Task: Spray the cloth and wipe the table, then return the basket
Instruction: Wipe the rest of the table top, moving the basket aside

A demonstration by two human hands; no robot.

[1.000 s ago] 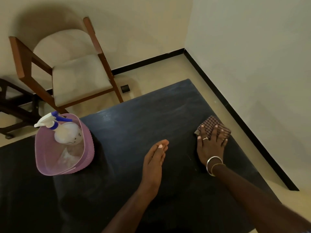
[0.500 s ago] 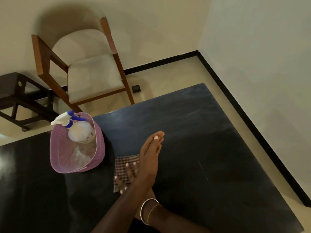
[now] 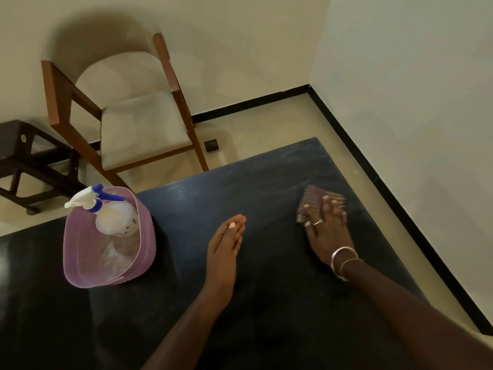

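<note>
1. Checked brown cloth [image 3: 310, 206] lies flat on the dark surface [image 3: 266, 303] at about two o'clock from the middle, close to the right-hand edge; it looks slightly blurred.
2. Of the two hands, the right hand [image 3: 324, 231] lies on top of the cloth, fingers spread and pressing it down rather than pinching it. A ring and two bangles show on that hand and wrist.
3. Left hand [image 3: 225, 249] rests near the middle of the surface, fingers straight and held together, gripping nothing; I judge it is steadying the body.
4. Lilac basket [image 3: 109, 236] stands at nine o'clock, well apart from both hands, with the spray bottle [image 3: 109, 214] leaning inside it at its twelve o'clock end, nozzle pointing left.
5. Step in hand, as I judge it: wiping. With the bottle back in the basket, the spraying looks done.
6. Next move calls for steady downward pressure while the cloth sweeps toward nine o'clock, stopping short of the basket, or lifting the basket aside to wipe beneath it.
7. Returning the basket is not yet begun; it will need the cloth dealt with first.
</note>
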